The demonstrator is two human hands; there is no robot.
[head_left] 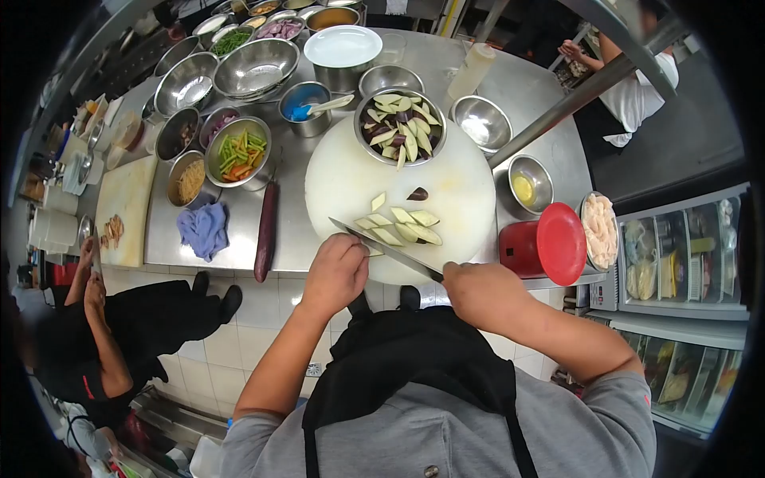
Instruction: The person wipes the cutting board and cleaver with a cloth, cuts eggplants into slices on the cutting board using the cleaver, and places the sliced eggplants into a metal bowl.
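My right hand point(484, 293) is closed round the handle of a knife point(388, 250), whose blade slants up to the left over a round white cutting board point(470, 179). Near the blade's tip, my left hand point(338, 267) has its fingers curled; what they hold, if anything, is hidden. Pale, dark-edged eggplant slices point(405, 227) lie just beyond the blade. A small dark end piece point(417, 193) sits apart from them. At the board's far edge stands a metal bowl full of cut eggplant point(402, 127).
A whole eggplant point(267, 231) and a blue cloth point(204, 231) lie left of the board. Right of it stand a small bowl point(530, 185), a red container point(522, 248) and a bowl of pale meat point(599, 231). A co-worker point(96, 319) cuts at far left; another person point(637, 88) stands at upper right.
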